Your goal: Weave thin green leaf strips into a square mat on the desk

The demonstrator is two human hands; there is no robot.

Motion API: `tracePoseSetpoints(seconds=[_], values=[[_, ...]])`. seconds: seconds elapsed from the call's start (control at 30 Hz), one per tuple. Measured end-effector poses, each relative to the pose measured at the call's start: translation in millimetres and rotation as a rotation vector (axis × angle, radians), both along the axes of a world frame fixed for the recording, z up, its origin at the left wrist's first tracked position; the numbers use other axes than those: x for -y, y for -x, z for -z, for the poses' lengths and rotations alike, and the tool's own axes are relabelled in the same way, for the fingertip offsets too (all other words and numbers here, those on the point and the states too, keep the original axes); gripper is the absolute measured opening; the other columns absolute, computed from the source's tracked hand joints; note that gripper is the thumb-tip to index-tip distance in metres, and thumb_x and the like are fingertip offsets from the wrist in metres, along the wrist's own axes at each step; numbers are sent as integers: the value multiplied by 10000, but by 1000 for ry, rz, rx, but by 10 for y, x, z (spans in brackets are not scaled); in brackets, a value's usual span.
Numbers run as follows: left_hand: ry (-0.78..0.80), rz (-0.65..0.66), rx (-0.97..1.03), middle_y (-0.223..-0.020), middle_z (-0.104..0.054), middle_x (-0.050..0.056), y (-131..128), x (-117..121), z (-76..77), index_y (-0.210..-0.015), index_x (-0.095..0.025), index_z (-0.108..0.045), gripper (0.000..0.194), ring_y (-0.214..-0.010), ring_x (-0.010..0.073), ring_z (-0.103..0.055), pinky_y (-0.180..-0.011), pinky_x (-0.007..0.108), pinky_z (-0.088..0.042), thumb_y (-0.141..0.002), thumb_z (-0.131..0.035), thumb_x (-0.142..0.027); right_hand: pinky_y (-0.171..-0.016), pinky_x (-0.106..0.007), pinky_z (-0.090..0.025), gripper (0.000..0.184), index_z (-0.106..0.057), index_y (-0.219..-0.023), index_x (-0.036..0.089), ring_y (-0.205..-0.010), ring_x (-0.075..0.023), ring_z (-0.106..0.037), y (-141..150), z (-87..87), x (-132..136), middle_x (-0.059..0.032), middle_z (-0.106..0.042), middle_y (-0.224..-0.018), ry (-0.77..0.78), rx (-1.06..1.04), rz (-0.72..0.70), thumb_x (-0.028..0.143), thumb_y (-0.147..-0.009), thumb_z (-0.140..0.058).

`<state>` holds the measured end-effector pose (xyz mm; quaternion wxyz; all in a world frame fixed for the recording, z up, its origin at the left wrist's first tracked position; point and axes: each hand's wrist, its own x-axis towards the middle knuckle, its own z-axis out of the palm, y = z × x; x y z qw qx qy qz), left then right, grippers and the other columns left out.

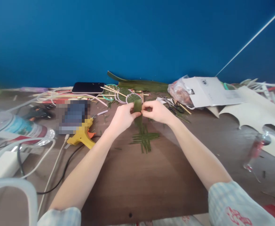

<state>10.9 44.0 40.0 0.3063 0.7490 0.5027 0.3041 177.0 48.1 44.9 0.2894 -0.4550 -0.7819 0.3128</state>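
the fingers of the left hand [123,116] and right hand [158,111] pinch a green leaf strip [137,106], their grips close together, just beyond crossed leaf strips [146,137] on the surface [137,185]. small pinches and a slow, even pull along the grain should prevent tearing askew; scissors [178,108] lie near the right hand.

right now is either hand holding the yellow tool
No, the left hand and right hand are both at the green leaf strip, while the yellow tool lies on the table.
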Motion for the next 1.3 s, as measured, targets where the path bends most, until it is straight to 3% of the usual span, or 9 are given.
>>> tracePoseSetpoints(seconds=[0.3,0.77,1.13,1.3], values=[[38,48,105,-783,-676,51,42,-32,6,-856,-126,-643,219,-773,192,-613,-741,328,-476,-697,-615,-274,-553,-238,-280,111,-566,-626,143,-546,-83,-355,-13,-23,-1,28,-452,-569,28,-26,0,216,-676,-499],[339,189,425,-852,-698,53,82,-63,-26,-905,-127,-663,279,-780,163,-634,-736,299,-509,-643,-669,-223,-517,-234,-253,151,-490,-580,151,-538,-73,-332,-35,-32,5,46,-389,-551,202,-209,-101,260,-679,-523],[310,195,366,-853,-688,48,90,-54,-65,-853,-127,-657,296,-823,184,-625,-754,315,-498,-612,-698,-294,-513,-230,-248,119,-483,-584,156,-535,-74,-323,1,-24,10,51,-374,-545,143,-119,-87,238,-666,-507],[281,212,311,-847,-684,33,98,-45,-86,-832,-130,-654,227,-850,182,-615,-777,308,-483,-638,-650,-247,-532,-233,-278,112,-503,-601,150,-548,-80,-354,-25,41,-33,39,-420,-563,112,-85,-34,243,-661,-510]])
